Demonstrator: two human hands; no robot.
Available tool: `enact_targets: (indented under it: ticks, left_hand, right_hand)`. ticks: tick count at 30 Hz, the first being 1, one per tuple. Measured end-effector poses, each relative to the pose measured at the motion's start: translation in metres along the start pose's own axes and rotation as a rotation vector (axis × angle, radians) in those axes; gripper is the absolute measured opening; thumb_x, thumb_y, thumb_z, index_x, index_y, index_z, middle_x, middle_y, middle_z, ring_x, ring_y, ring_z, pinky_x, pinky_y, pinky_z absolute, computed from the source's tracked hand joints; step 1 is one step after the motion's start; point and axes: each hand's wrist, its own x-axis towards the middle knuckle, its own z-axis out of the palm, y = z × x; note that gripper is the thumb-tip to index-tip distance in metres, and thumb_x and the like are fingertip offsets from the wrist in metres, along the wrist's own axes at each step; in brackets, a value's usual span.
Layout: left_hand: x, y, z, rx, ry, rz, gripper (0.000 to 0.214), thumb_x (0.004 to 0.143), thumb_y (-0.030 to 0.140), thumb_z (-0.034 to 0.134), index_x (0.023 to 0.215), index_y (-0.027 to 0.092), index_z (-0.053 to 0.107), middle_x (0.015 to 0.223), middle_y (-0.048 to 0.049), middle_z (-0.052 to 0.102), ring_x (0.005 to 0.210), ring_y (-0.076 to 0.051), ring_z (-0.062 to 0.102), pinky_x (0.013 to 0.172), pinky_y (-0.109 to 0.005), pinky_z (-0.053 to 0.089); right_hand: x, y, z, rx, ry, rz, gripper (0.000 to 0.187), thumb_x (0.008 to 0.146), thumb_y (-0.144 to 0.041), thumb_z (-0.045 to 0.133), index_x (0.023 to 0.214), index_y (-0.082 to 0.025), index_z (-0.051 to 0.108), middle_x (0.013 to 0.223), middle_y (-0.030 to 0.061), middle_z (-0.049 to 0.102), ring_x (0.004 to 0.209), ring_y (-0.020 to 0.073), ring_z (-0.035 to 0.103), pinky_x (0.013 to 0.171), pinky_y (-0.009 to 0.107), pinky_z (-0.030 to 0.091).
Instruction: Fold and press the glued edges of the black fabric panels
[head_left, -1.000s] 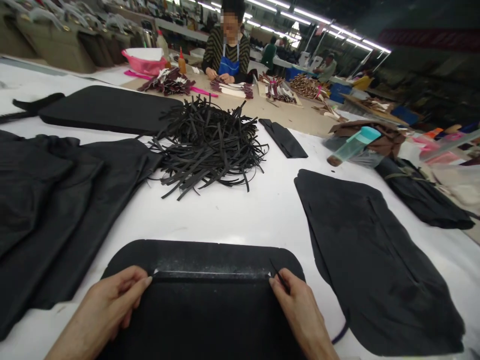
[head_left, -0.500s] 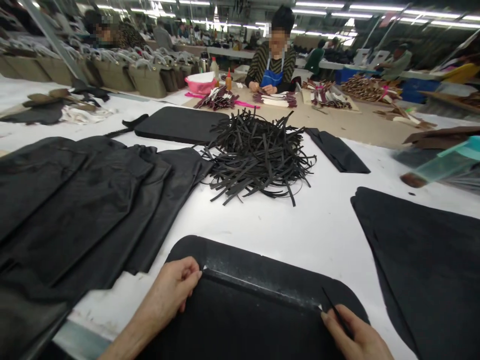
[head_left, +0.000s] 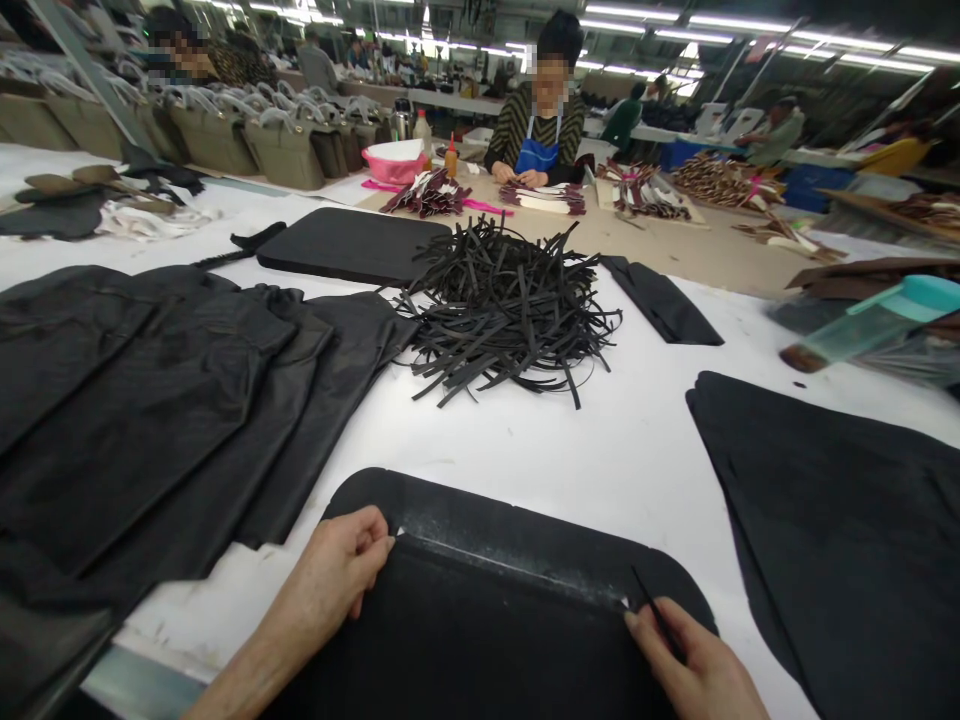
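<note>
Panel point(head_left: 517, 520), black, lies flat at near edge of bench point(head_left: 637, 450). Left hand point(head_left: 337, 570) pinches left end of strip point(head_left: 510, 567) laid across it; right hand point(head_left: 697, 670) pinches right end, both closed tight. Pile of loose strips point(head_left: 510, 300) sits far centre, well apart.

Matt black panel point(head_left: 480, 650), foam-like, under left hand point(head_left: 337, 565) and right hand point(head_left: 694, 665); glossy, whitish-scuffed band point(head_left: 517, 566) between them. Left of the left hand, faintly shiny striped black cloth point(head_left: 172, 400). Beyond both, matt black strips point(head_left: 510, 310) on smooth white surface point(head_left: 637, 450).
</note>
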Motion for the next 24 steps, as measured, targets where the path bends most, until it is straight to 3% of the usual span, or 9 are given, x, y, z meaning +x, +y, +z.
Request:
enact_targets:
  ticks: [4,11,16,18,20,22,24]
  left_hand:
    - [0.0,-0.001,-0.001,0.001,-0.015,0.001,0.019,0.078,0.036,0.038,0.066,0.022,0.042,0.044,0.0088,0.048,0.029,-0.008,0.042,0.03,-0.017,0.024]
    - [-0.003,0.003,-0.003,0.077,-0.023,0.005,0.021,0.082,0.036,0.036,0.066,0.023,0.039,0.044,0.0094,0.045,0.031,-0.009,0.041,0.034,-0.02,0.026]
    - [-0.008,0.005,-0.003,0.51,0.15,0.154,0.013,0.084,0.032,0.038,0.075,0.023,0.042,0.051,0.0069,0.049,0.049,-0.015,0.053,0.047,-0.025,0.033]
    - [-0.009,0.002,0.0,0.673,0.265,0.307,0.015,0.087,0.027,0.034,0.091,0.022,0.048,0.072,0.0009,0.062,0.064,-0.018,0.06,0.055,-0.027,0.04]
    - [-0.009,-0.006,0.003,0.781,0.354,0.606,0.027,0.086,0.016,0.031,0.102,0.021,0.051,0.095,-0.0039,0.064,0.082,-0.018,0.062,0.07,-0.029,0.044]
    - [-0.008,-0.015,0.006,0.869,0.371,0.927,0.036,0.081,0.006,0.032,0.103,0.02,0.056,0.102,-0.0041,0.062,0.092,-0.018,0.059,0.085,-0.029,0.042]
    - [-0.008,-0.023,0.009,0.954,0.379,1.074,0.04,0.077,0.001,0.034,0.102,0.019,0.06,0.1,-0.0045,0.063,0.094,-0.018,0.058,0.09,-0.03,0.039]
  right_hand:
    - [-0.004,-0.001,0.003,0.001,0.032,0.01,0.035,0.076,-0.056,0.046,0.069,-0.022,0.048,0.072,-0.0003,0.058,0.068,0.0164,0.052,0.059,0.022,0.038]
    - [-0.009,-0.013,0.002,-0.004,0.047,-0.015,0.034,0.08,-0.052,0.041,0.065,-0.023,0.036,0.059,-0.0048,0.041,0.059,0.0139,0.043,0.054,0.023,0.033]
    - [-0.011,-0.018,0.002,-0.003,0.074,-0.018,0.032,0.08,-0.049,0.041,0.064,-0.023,0.034,0.057,-0.0055,0.038,0.056,0.0133,0.041,0.052,0.024,0.031]
    - [-0.012,-0.02,0.002,-0.002,0.1,-0.02,0.03,0.079,-0.047,0.043,0.063,-0.023,0.034,0.056,-0.0058,0.039,0.055,0.0129,0.041,0.052,0.024,0.03]
    - [-0.014,-0.023,0.002,-0.012,0.129,-0.022,0.028,0.079,-0.044,0.044,0.062,-0.023,0.034,0.056,-0.006,0.039,0.055,0.0126,0.04,0.051,0.024,0.029]
    - [-0.015,-0.025,0.002,-0.021,0.15,-0.025,0.027,0.079,-0.04,0.044,0.062,-0.023,0.034,0.056,-0.0063,0.039,0.055,0.0122,0.04,0.05,0.024,0.027]
    - [-0.016,-0.026,0.002,-0.019,0.159,-0.032,0.026,0.079,-0.038,0.045,0.061,-0.023,0.033,0.056,-0.0066,0.04,0.054,0.0117,0.039,0.05,0.024,0.027]
